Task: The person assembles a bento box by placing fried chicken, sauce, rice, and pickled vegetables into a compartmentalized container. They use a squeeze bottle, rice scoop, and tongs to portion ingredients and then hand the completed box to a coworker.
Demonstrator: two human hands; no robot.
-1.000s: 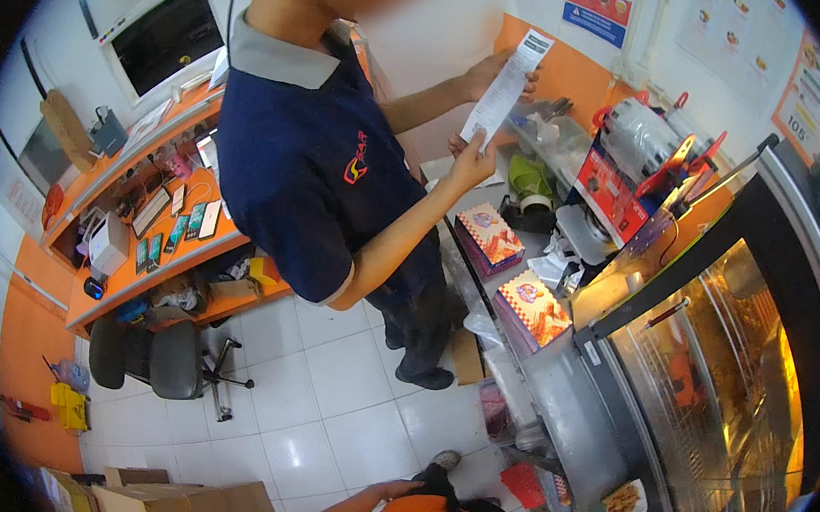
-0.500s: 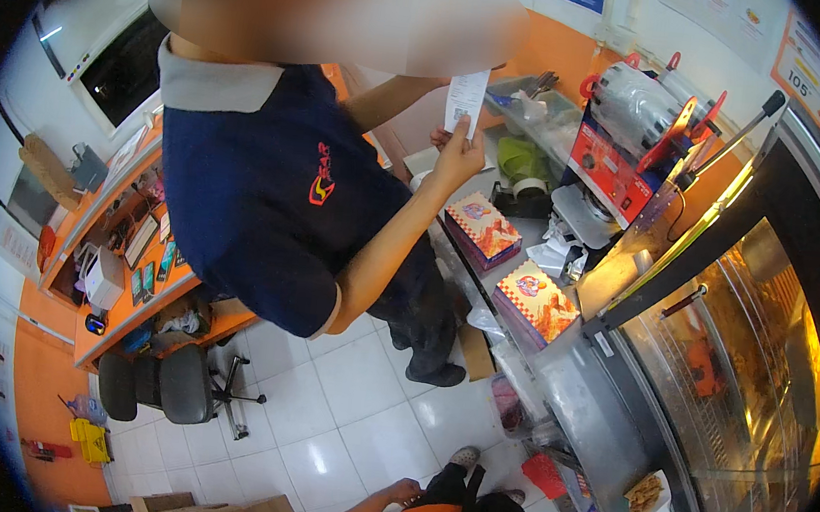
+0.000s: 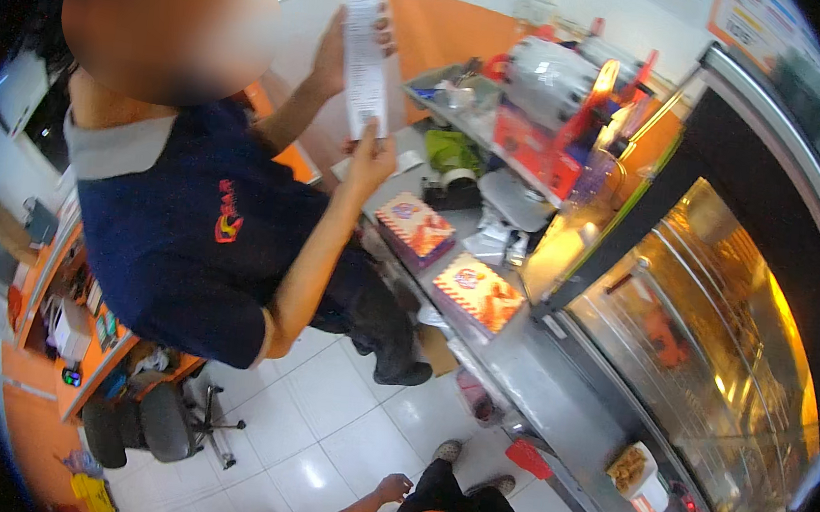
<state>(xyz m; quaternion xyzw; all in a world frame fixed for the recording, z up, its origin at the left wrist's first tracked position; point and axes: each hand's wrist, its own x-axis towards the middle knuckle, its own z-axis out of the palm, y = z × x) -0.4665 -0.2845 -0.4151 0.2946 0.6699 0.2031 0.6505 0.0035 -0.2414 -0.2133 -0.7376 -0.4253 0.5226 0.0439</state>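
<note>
My left hand (image 3: 394, 489) hangs low beside my dark trousers, its fingers loose and slightly curled, with nothing visible in it. My right hand is out of view. In front of me, to the left, a co-worker in a dark blue shirt (image 3: 186, 225) holds up a long white printed receipt (image 3: 364, 64) with both hands. On the metal counter (image 3: 556, 384) to the right sit two patterned cardboard food boxes, a farther box (image 3: 415, 225) and a nearer box (image 3: 478, 290). A white carton of fried food (image 3: 634, 472) stands near me on the same counter.
A glass-fronted heated display cabinet (image 3: 690, 322) lines the right side. Behind the boxes stand a red and silver machine (image 3: 543, 101) and a grey tray of utensils (image 3: 450, 92). A black office chair (image 3: 162, 422) stands on the tiled floor at the left, by an orange desk (image 3: 72, 381).
The view has swung to the right, so most things sit farther left. The co-worker has lifted the receipt and stretched it out to its length. My left hand still hangs low.
</note>
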